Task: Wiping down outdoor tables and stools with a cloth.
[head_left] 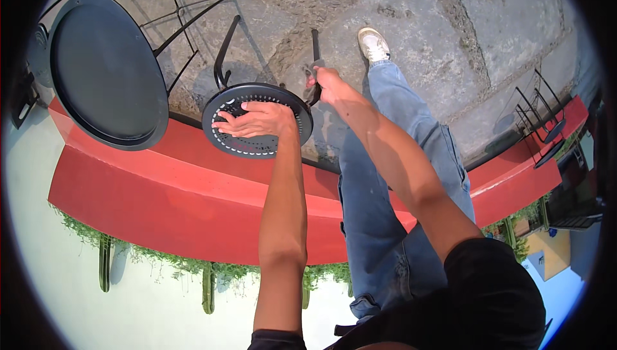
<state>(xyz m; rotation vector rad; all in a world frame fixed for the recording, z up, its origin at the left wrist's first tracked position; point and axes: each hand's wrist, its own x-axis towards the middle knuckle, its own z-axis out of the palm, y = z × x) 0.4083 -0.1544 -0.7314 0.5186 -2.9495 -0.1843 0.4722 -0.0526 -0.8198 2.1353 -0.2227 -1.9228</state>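
Note:
A round black metal stool [297,109] with a ring of small holes in its seat is in front of me, and its legs stick out over the pavement. My left hand [257,121] lies on the seat with its fingers spread. At the stool's right side, my right hand [326,84] is closed round one dark leg [315,45]. A bit of greyish cloth [315,65] shows between those fingers and the leg; most of it is hidden by the hand.
A round black table [106,70] with thin metal legs stands close on the left. Below the stool runs a red ledge [193,202], with green plants [225,273] along a pale wall. More dark metal stools [546,128] are at the far right. My shoe [373,45] rests on cracked grey paving.

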